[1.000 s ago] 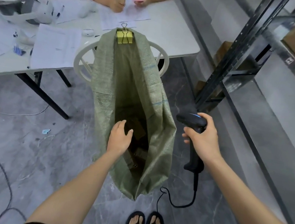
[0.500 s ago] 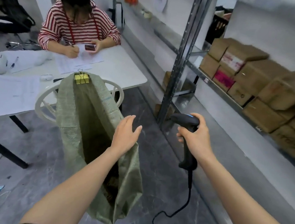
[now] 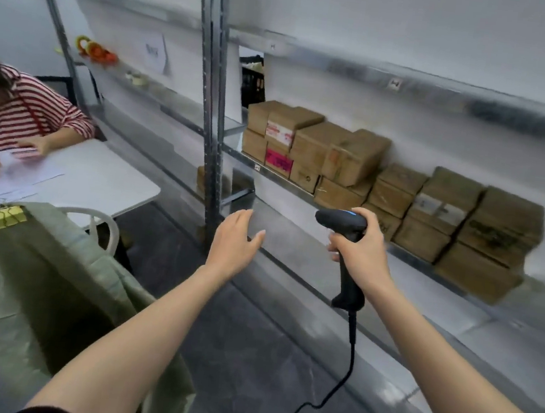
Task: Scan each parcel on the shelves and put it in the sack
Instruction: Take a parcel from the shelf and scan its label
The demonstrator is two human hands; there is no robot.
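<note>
- Since the view has swung up from the sack to the shelving within the last second, the parcels now lie straight ahead. They are brown cartons stacked two high along the shelf, right of the post.
- No parcel is in either hand, and none is being scanned.
- Sack: now at the lower left, well apart from the parcels. A yellow clip sits at its top edge, just beside the chair.
- Left hand: a second ago it hung over the sack mouth. It is now clear of the sack and raised in front of the post, with fingers straight and relaxed, grasping nothing.
- Right hand: its fingers are wrapped round the handle of the scanner, as in both earlier views. The scanner head points left and the cable hangs below.
- Judgement: one drop into the sack appears complete, and the step in hand is the reach for the next parcel.
- Judgement: many cartons remain on the shelf, so the task is far from finished.
- Judgement: take a top carton first, because pulling a lower one could topple the stack.
- Label text is too blurred to read.
- Surroundings: a white table stands at the left, where a person in a striped top is writing.
</note>
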